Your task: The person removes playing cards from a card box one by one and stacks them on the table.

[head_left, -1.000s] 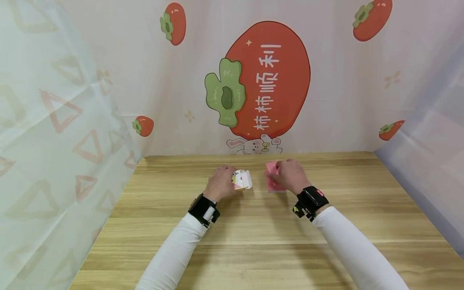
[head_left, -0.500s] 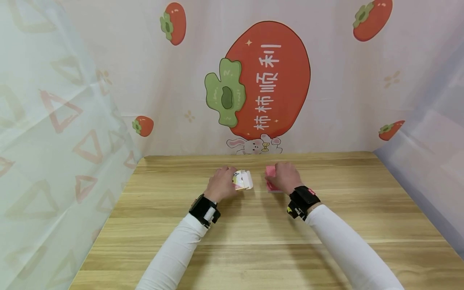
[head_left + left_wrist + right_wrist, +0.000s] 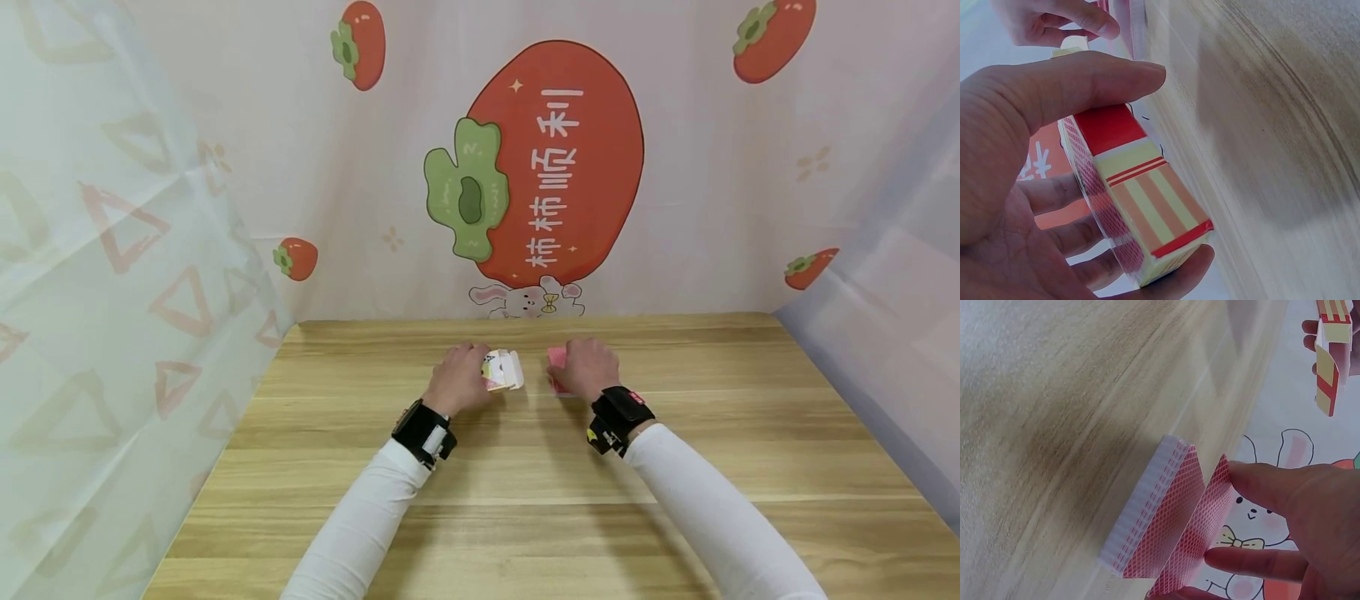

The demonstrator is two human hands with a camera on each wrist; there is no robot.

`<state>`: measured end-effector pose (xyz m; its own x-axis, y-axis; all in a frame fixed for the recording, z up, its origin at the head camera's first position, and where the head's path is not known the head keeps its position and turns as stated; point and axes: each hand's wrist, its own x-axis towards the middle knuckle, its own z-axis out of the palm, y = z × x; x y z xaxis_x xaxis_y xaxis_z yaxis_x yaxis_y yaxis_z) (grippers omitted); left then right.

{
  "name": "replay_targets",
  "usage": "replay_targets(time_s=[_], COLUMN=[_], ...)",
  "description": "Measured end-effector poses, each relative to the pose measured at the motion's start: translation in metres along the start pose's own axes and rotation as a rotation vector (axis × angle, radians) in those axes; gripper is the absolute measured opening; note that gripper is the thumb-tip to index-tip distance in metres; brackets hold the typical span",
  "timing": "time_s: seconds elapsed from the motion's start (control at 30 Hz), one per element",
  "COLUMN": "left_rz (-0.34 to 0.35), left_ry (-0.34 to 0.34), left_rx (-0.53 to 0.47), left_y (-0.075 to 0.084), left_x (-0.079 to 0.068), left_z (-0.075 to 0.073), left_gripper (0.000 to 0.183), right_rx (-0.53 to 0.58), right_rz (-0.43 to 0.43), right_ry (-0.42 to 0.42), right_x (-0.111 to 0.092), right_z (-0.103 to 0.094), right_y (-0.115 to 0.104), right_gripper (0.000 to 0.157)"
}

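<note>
My left hand (image 3: 459, 379) grips a small playing card box (image 3: 1147, 181) between thumb and fingers, its striped red, cream and orange side showing in the left wrist view. The box's white flap end (image 3: 511, 370) is open and points toward the right hand. To the right, my right hand (image 3: 588, 369) pinches a red-patterned playing card (image 3: 1192, 540) by its edges; whether it is one card or a thin few I cannot tell. Close beside that card, the deck of cards (image 3: 1154, 515) lies on the table, its white edges visible. In the head view the right hand hides most of the deck.
The wooden table (image 3: 525, 500) extends around both hands. A white cloth backdrop (image 3: 697, 183) with persimmon prints hangs along its far edge, and more patterned cloth (image 3: 135, 275) closes off the left side.
My right hand has shifted slightly left and lower over the deck, covering more of the red-patterned backs. The left hand with the card box has stayed nearly still.
</note>
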<state>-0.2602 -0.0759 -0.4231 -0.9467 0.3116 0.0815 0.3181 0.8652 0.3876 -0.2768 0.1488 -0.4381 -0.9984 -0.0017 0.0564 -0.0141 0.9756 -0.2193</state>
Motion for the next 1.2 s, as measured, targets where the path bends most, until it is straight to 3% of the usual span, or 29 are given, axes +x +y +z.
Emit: replay_targets(time_s=[0.33,1.2], left_rz=[0.006,0.016], left_ry=[0.013,0.011], left_rx=[0.010,-0.007], left_y=[-0.0021,-0.0041], left_x=[0.0024,0.0017], left_z=[0.0008,0.0045], left_gripper=[0.066,0.066], right_rx=[0.002,0.024], right_rz=[-0.005,0.051], right_ry=[0.016,-0.043], right_x=[0.0016,0.0078], right_z=[0.0036,0.0094], right_y=[-0.0016,-0.0008], right_gripper=[0.041,0.043])
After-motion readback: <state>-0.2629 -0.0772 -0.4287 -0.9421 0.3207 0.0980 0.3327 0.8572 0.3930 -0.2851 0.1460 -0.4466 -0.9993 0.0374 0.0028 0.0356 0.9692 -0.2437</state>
